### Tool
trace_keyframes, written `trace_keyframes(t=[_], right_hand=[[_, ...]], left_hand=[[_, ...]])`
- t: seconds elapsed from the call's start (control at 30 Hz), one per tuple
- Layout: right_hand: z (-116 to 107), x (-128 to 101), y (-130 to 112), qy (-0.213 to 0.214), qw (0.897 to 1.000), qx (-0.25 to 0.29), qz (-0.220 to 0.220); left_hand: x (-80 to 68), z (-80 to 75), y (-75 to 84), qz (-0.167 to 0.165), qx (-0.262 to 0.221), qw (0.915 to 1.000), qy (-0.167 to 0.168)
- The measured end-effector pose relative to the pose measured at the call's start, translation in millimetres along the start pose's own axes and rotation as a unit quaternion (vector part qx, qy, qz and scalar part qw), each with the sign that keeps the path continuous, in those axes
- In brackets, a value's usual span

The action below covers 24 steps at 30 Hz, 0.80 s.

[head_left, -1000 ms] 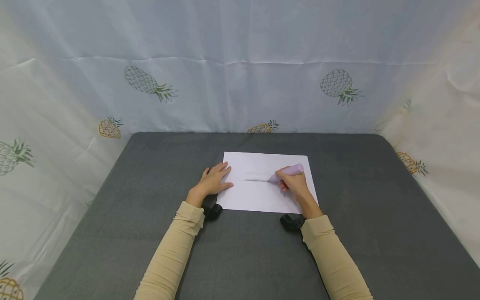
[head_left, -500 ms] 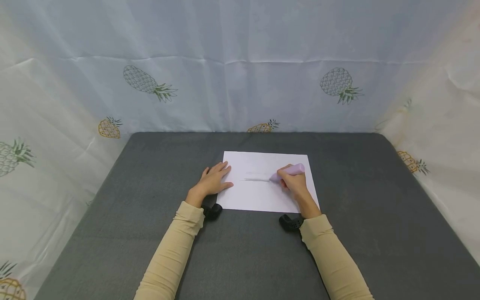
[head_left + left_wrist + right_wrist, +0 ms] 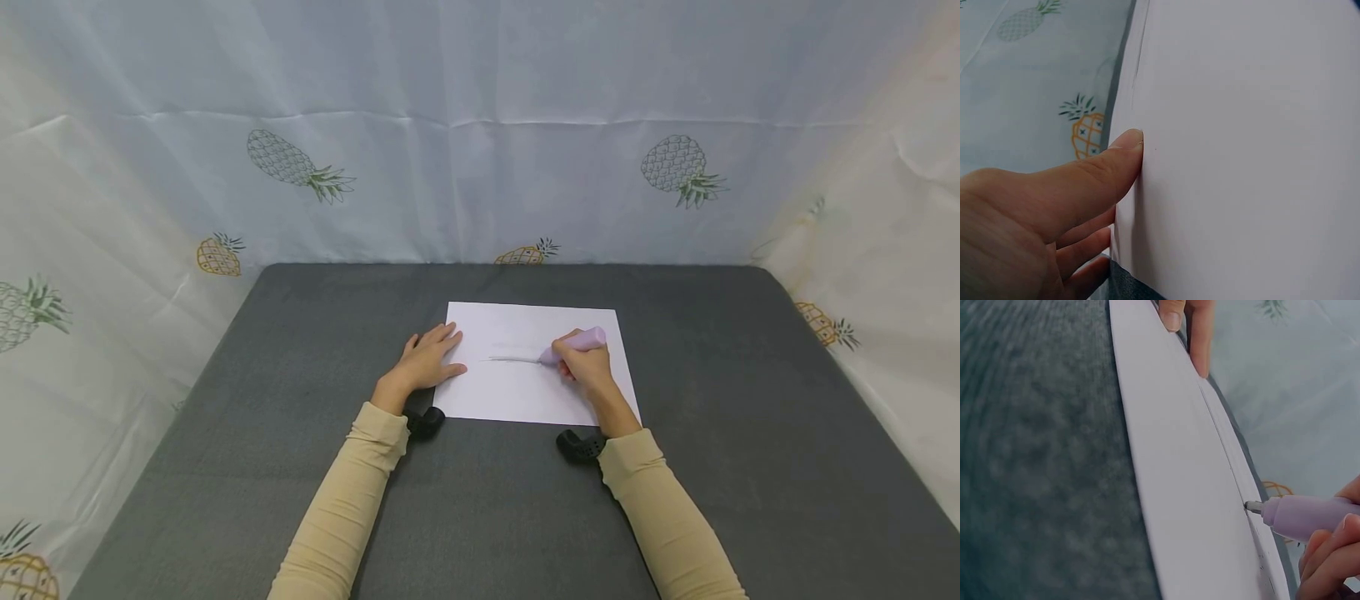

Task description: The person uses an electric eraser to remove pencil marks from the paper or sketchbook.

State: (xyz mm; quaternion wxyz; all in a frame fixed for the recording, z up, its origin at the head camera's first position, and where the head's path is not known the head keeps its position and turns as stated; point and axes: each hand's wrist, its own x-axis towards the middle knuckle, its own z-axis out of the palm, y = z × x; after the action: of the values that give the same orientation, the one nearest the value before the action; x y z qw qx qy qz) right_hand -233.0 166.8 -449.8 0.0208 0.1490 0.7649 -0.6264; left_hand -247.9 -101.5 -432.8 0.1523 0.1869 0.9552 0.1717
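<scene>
right hand wrapped round lilac pen, tip on line mid-sheet | left hand flat, fingers apart, pinning paper on tabletop | risk: sheet slides if pressure eases, line skews

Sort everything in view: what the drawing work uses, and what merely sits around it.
In use:
white paper sheet
lilac pen, gripped by right hand
left hand, resting flat on the sheet
drawn line

Around it:
grey table mat
pineapple-print curtain
</scene>
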Motion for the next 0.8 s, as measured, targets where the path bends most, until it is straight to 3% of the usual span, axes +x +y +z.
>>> trace_keyframes(t=[0.8], right_hand=[[-0.5, -1.4, -1.8, 0.004, 1.000, -0.018, 0.005]], left_hand=[[0.1, -0.3, 0.9, -0.006, 0.002, 1.0000, -0.002]])
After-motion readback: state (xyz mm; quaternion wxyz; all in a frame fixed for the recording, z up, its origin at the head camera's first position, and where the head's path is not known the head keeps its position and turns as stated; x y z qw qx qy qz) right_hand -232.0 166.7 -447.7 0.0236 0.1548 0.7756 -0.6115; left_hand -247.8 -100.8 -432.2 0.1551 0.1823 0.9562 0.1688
